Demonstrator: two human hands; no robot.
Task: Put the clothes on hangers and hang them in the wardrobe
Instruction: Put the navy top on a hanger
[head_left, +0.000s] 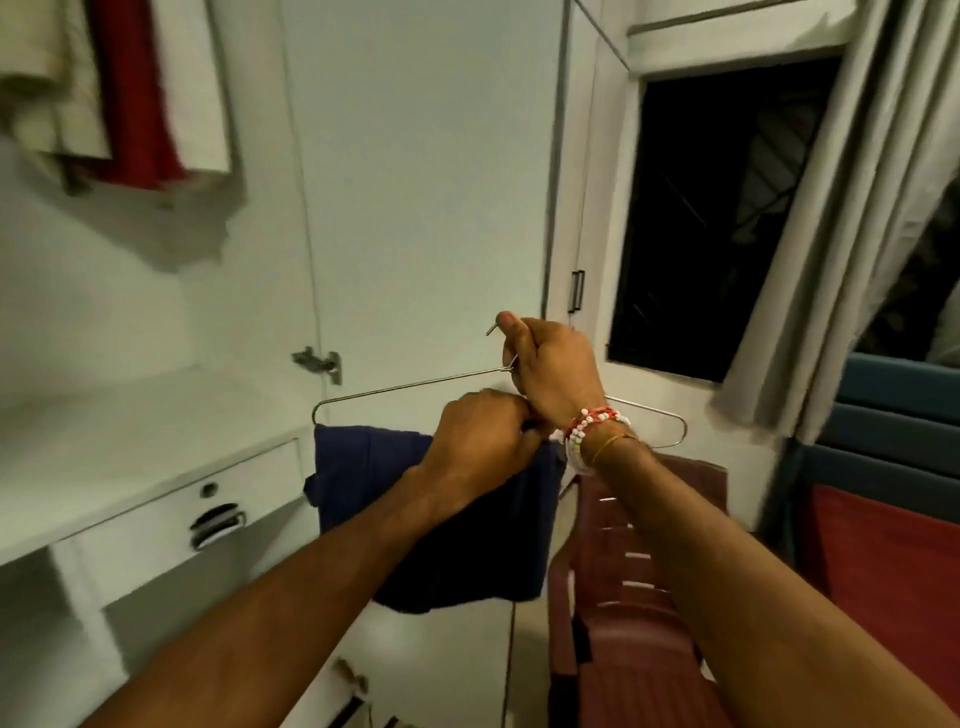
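Midair, before white wardrobe door (415, 156) — thin silver wire hanger (405, 385), gripped at its hook by right hand (550, 369). Draped over lower bar, dark navy garment (363, 467), pinched at the fold by left hand (483, 441) — beside maroon plastic chair (623, 571).

No writing, label, brand mark or number can be read anywhere in view: none on the wire hanger (415, 385), the dark blue garment (363, 467), the white drawer front (130, 525) or the maroon plastic chair (623, 597).
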